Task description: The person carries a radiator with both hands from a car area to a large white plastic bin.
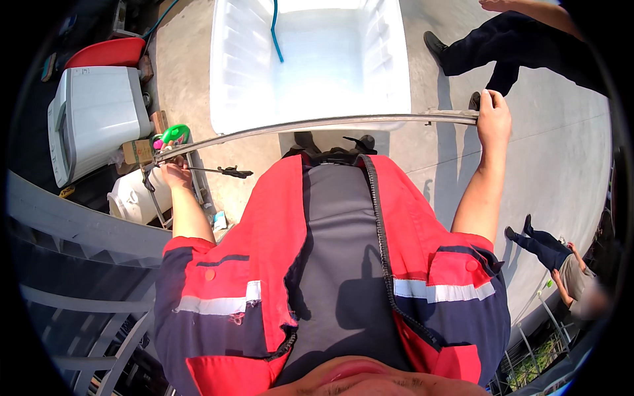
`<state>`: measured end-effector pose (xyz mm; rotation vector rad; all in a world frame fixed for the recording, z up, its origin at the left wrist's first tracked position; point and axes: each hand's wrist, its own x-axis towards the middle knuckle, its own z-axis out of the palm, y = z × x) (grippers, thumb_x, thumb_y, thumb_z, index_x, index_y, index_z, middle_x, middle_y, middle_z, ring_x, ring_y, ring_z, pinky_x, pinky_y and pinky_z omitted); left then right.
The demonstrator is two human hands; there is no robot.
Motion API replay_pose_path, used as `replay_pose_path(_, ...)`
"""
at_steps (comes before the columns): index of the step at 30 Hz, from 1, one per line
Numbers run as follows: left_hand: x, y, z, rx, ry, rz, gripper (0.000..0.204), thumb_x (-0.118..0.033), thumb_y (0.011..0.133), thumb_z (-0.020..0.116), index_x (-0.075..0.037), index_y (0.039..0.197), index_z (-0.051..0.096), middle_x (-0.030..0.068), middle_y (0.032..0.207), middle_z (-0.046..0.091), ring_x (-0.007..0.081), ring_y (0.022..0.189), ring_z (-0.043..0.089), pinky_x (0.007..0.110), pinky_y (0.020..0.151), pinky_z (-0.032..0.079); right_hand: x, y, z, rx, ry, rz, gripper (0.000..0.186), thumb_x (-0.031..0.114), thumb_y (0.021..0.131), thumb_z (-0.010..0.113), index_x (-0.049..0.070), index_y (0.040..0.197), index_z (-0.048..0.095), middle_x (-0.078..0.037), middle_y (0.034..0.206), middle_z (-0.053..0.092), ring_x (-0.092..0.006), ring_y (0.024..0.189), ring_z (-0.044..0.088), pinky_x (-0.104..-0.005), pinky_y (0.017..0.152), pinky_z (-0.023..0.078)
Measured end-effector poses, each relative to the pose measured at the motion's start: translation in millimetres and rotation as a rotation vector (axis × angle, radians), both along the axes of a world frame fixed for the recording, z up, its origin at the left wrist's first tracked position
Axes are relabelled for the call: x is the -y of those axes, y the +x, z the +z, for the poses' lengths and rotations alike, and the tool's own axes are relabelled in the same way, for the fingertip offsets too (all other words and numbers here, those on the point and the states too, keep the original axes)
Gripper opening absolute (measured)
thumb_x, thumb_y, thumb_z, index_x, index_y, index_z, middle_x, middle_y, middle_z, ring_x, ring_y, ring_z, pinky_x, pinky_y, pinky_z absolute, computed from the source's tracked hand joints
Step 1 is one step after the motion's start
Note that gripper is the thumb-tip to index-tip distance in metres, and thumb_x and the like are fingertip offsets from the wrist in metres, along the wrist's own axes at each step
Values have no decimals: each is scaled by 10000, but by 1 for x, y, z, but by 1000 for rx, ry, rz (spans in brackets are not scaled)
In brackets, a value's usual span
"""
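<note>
A long, narrow grey metal bar [317,123] runs across in front of me and looks bowed through the wide view. My right hand [494,119] is closed round its right end, arm stretched out. Near the left end, my left hand [175,175] has its fingers wrapped on the bar. A thin dark rod with a black end piece [235,172] sticks out to the right beside my left hand; whether it joins the bar I cannot tell. Just beyond the bar stands a large white tub [221,79] with pale, clear-looking water inside.
A blue hose [275,33] hangs into the tub. On the left are a white washing machine [105,109], a red basin [109,51], a white bucket [132,198] and a cardboard box [137,152]. One person [502,49] stands at far right, another [561,261] at near right.
</note>
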<state>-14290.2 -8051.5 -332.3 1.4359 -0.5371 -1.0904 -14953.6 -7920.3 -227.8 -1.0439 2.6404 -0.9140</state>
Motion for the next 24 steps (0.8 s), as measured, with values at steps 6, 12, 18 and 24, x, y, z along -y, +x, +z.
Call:
replay_pose_path(6, -1, 19, -6, -67, -17, 27, 281, -193, 949, 404, -99, 1149, 578, -40, 640, 375, 96, 477, 307, 242, 413, 259, 6, 0, -5, -19, 1, 23, 360, 322, 897, 537, 14, 1037, 660, -135, 979, 689, -255, 916, 645, -345, 821, 483)
replay_pose_path(12, 2, 16, -10, -65, -18, 79, 283, -197, 950, 408, -105, 1158, 577, -41, 644, 382, 94, 473, 296, 238, 410, 254, 3, -1, -6, 12, 8, 15, 367, 325, 901, 534, 13, 1050, 656, -141, 983, 687, -259, 922, 644, -344, 828, 481)
replay_pose_path(18, 3, 24, -13, -90, -25, 77, 283, -197, 948, 416, -103, 1156, 584, -29, 680, 467, 95, 470, 299, 236, 409, 255, 5, 0, -5, 5, 9, 17, 368, 332, 902, 534, 19, 1051, 658, -146, 980, 685, -257, 917, 644, -347, 823, 481)
replay_pose_path(24, 3, 21, -13, -44, -21, 82, 296, -194, 950, 413, -95, 1171, 585, -19, 689, 482, 98, 467, 306, 234, 406, 257, 6, 0, -4, -22, 28, 5, 370, 333, 903, 531, 21, 1055, 658, -143, 983, 687, -259, 915, 647, -351, 816, 484)
